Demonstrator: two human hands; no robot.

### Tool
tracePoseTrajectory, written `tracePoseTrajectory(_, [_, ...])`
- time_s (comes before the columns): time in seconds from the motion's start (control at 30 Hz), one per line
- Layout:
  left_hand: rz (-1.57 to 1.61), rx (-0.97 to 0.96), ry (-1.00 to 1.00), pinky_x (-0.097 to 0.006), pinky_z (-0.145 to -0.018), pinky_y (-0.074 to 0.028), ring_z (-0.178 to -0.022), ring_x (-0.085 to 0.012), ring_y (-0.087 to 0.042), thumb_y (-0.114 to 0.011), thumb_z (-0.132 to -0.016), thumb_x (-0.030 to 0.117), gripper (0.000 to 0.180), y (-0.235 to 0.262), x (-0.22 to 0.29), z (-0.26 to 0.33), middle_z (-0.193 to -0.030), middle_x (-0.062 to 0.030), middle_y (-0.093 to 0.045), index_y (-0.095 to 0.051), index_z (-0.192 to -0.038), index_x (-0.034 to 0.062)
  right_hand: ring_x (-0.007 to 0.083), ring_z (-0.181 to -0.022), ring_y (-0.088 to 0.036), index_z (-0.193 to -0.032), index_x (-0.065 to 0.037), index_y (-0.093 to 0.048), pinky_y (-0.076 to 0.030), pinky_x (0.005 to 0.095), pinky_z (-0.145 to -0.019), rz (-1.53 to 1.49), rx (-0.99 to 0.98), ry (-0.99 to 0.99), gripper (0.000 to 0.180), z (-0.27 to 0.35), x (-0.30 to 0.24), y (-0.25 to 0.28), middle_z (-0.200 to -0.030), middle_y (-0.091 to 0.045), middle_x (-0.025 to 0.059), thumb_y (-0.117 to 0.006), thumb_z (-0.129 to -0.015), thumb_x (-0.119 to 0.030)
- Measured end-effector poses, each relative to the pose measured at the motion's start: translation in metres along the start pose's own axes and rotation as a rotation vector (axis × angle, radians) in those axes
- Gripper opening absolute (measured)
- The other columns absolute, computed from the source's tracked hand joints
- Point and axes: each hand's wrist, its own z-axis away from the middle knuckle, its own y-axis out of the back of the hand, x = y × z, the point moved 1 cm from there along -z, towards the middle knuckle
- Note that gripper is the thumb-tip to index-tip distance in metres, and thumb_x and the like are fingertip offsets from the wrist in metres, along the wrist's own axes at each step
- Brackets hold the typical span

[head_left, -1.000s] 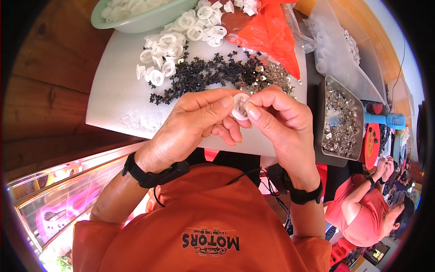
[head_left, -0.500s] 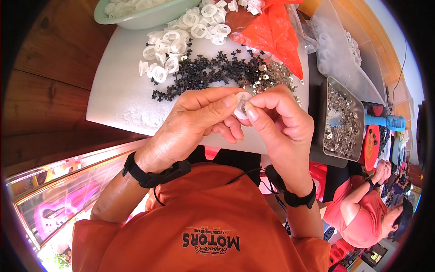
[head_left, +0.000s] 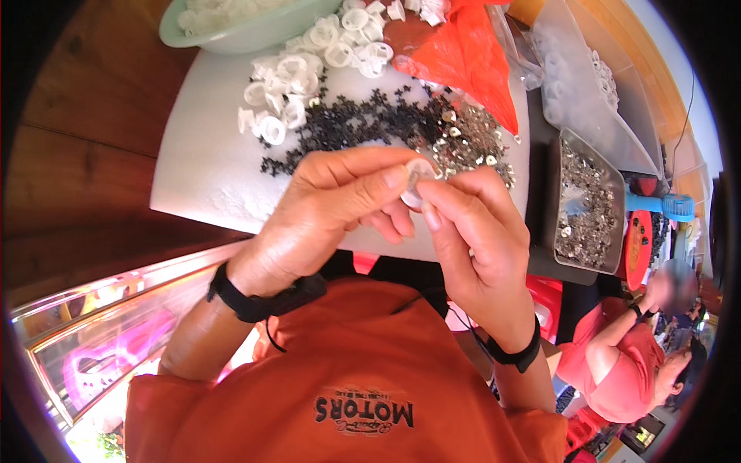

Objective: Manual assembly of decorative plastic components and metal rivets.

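Between my two hands, above the near edge of the white work surface (head_left: 208, 174), is a small round white plastic part (head_left: 417, 182). My left hand (head_left: 340, 193) pinches its left rim between thumb and fingers. The thumb and forefinger of my right hand (head_left: 475, 224) press together at its right side; whether a smaller piece sits between them I cannot make out. Just beyond my hands lie a heap of small black cross-shaped pieces (head_left: 355, 122) and a pile of small shiny metal pieces (head_left: 471, 143). Further back are several loose white round plastic parts (head_left: 285, 81).
A pale green basin (head_left: 247, 29) of white parts stands at the back left, a red plastic bag (head_left: 463, 54) at the back. To the right are a metal tray (head_left: 590, 208) of metal pieces, a clear bin (head_left: 594, 116) and a blue handheld fan (head_left: 668, 207). A co-worker (head_left: 617, 355) sits beyond.
My right thumb and forefinger have shifted slightly down off the face of the white part to its right side. My left hand keeps its pinch.
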Motion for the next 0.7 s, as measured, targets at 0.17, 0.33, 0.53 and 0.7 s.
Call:
tracePoseTrajectory(0.17, [0.008,0.003,0.009,-0.025,-0.067,-0.054,-0.075,-0.0127,-0.062,-0.053,-0.094,0.020,0.033,-0.001,0.000,0.001,-0.092,-0.0084,-0.065,-0.058,-0.118,-0.0025,0.0204,-0.062,-0.056,-0.101,0.000,-0.063,-0.046,0.0282,-0.054,0.085,0.045,0.036,0.033,0.001,-0.001,-0.001,-0.081,-0.052,0.0089,-0.059,-0.072,0.013])
tracePoseTrajectory(0.33, [-0.069,-0.001,-0.029,-0.026,-0.067,-0.054,-0.075,-0.0134,-0.062,-0.054,-0.094,0.020,0.033,-0.002,0.006,0.001,-0.093,-0.0095,-0.065,-0.059,-0.117,-0.0029,0.0186,-0.061,-0.056,-0.106,-0.001,-0.060,-0.048,0.0281,-0.050,0.054,-0.024,0.025,0.039,0.001,-0.001,0.000,-0.083,-0.053,0.0086,-0.058,-0.070,0.014])
tracePoseTrajectory(0.53, [-0.157,0.021,-0.149,-0.026,-0.069,-0.053,-0.075,-0.0135,-0.062,-0.057,-0.092,0.018,0.034,-0.008,0.012,0.005,-0.095,-0.0107,-0.066,-0.058,-0.118,-0.0036,0.0133,-0.070,-0.055,-0.101,0.001,-0.061,-0.044,0.0245,-0.060,-0.146,0.080,-0.160,0.021,-0.001,-0.013,0.007,-0.085,-0.057,0.0084,-0.059,-0.082,0.008])
tracePoseTrajectory(0.7, [-0.236,0.046,-0.330,-0.027,-0.075,-0.052,-0.081,-0.0132,-0.062,-0.061,-0.090,0.012,0.033,-0.016,0.011,0.009,-0.099,-0.0109,-0.066,-0.057,-0.119,-0.0028,0.0200,-0.066,-0.060,-0.099,0.000,-0.058,-0.047,0.0287,-0.056,-0.173,0.112,-0.069,0.022,-0.009,-0.012,0.000,-0.082,-0.057,0.0110,-0.061,-0.079,0.009])
